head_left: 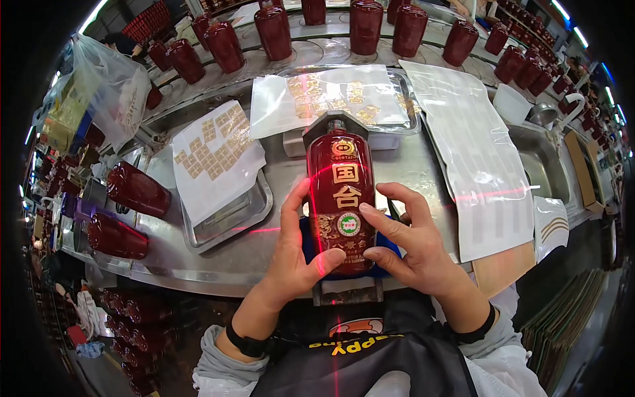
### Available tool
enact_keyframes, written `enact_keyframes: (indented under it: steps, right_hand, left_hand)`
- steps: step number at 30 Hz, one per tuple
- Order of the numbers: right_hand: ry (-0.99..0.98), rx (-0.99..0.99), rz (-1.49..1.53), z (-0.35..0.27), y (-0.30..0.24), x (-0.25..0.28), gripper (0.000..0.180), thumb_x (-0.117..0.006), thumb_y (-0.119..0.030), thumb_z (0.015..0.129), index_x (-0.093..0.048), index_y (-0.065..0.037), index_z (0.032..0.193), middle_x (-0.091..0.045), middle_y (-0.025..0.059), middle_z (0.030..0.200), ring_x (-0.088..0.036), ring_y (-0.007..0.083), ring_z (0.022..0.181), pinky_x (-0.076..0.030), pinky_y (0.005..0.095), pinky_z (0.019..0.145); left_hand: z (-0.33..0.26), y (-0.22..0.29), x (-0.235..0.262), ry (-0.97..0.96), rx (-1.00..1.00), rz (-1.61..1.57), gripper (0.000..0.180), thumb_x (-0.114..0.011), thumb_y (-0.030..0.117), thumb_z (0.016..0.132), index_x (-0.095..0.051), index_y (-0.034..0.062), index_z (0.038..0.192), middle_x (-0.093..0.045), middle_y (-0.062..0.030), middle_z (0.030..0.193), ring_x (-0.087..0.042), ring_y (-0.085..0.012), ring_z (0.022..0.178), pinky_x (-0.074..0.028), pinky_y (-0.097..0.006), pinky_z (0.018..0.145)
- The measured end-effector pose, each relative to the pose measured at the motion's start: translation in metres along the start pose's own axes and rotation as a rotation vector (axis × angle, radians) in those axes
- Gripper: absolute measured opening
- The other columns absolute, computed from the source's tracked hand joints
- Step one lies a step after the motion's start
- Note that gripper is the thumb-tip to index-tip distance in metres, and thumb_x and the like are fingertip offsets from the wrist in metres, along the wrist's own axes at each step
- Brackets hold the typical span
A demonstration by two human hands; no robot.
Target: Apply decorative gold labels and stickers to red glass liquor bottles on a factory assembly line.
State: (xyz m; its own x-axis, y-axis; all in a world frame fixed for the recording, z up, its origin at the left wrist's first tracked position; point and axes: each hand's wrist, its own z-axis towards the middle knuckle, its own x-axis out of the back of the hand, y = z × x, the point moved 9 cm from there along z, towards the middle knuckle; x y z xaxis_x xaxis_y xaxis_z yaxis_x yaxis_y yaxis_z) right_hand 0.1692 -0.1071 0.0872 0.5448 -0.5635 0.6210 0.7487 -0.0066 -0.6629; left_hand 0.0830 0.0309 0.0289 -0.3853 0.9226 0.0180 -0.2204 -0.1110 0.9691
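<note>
A glossy dark red ceramic bottle with gold lettering and a round green-and-white sticker (340,198) lies on its back at the centre of a stainless-steel workbench (278,178), neck pointing away from the person, resting on a blue pad (308,246) in a metal holding fixture (347,291). Left hand (297,255): fingers spread along the bottle's left flank, thumb pressed across its lower front; grasping the bottle. Right hand (407,241): fingers laid along the bottle's right flank, fingertips touching the front near the round sticker, thumb at the lower edge; also grasping the bottle. A thin red laser line (316,218) runs lengthwise down the bottle and a second one crosses the bench to the right. Behind the bottle: a shallow steel tray (405,109) carrying a white backing sheet with gold labels (331,96). To the left: a second steel tray (235,215) with a similar white sheet of gold labels (215,155) lying across it. To the right: a long white backing sheet with emptied label spaces (473,162), draped over the bench edge. Far left: two more dark red bottles lying on their sides (126,212). Along the far curved conveyor: a row of upright dark red bottles (366,25). Right of the bench: a steel sink basin (546,165).
</note>
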Motion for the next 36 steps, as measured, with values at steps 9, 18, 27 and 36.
enact_keyframes:
  steps: [9, 18, 27, 36]
  right_hand:
    - [-0.033, 0.027, -0.042, -0.001, 0.002, -0.004, 0.060, -0.078, -0.015, 0.078, -0.057, -0.009, 0.134, -0.042, 0.0225, 0.137, -0.045, 0.0356, 0.123, -0.043, 0.0395, 0.095]
    - [0.004, 0.024, -0.024, -0.001, 0.000, -0.002, 0.059, -0.078, -0.020, 0.077, -0.058, -0.013, 0.133, -0.045, 0.0223, 0.134, -0.046, 0.0397, 0.120, -0.040, 0.0453, 0.101]
    - [0.011, 0.039, -0.040, -0.002, 0.000, -0.003, 0.062, -0.078, -0.020, 0.077, -0.057, -0.014, 0.135, -0.043, 0.0225, 0.136, -0.045, 0.0409, 0.121, -0.041, 0.0462, 0.100]
    - [0.333, -0.250, 0.380, -0.002, 0.016, 0.016, 0.032, -0.066, -0.012, 0.088, -0.059, -0.003, 0.118, -0.066, 0.0174, 0.098, -0.065, 0.0250, 0.085, -0.051, 0.0353, 0.078]
  left_hand:
    - [0.001, -0.006, -0.001, -0.033, 0.052, -0.073, 0.103, -0.077, 0.037, 0.078, -0.012, 0.0037, 0.151, -0.017, -0.0202, 0.153, -0.019, -0.0303, 0.144, -0.017, -0.042, 0.117]
    - [0.008, -0.002, -0.003, 0.071, 0.078, -0.257, 0.087, -0.071, 0.032, 0.086, -0.016, 0.0015, 0.147, -0.033, -0.0166, 0.142, -0.038, -0.0229, 0.130, -0.032, -0.038, 0.110]
    - [0.010, 0.003, -0.002, 0.099, 0.028, -0.078, 0.073, -0.066, 0.017, 0.091, -0.020, 0.0019, 0.145, -0.045, -0.0149, 0.131, -0.049, -0.0197, 0.118, -0.041, -0.034, 0.101]
    - [0.011, 0.003, -0.009, 0.088, 0.045, -0.157, 0.074, -0.066, 0.017, 0.091, -0.019, 0.0036, 0.146, -0.047, -0.0153, 0.131, -0.050, -0.0198, 0.117, -0.042, -0.034, 0.101]
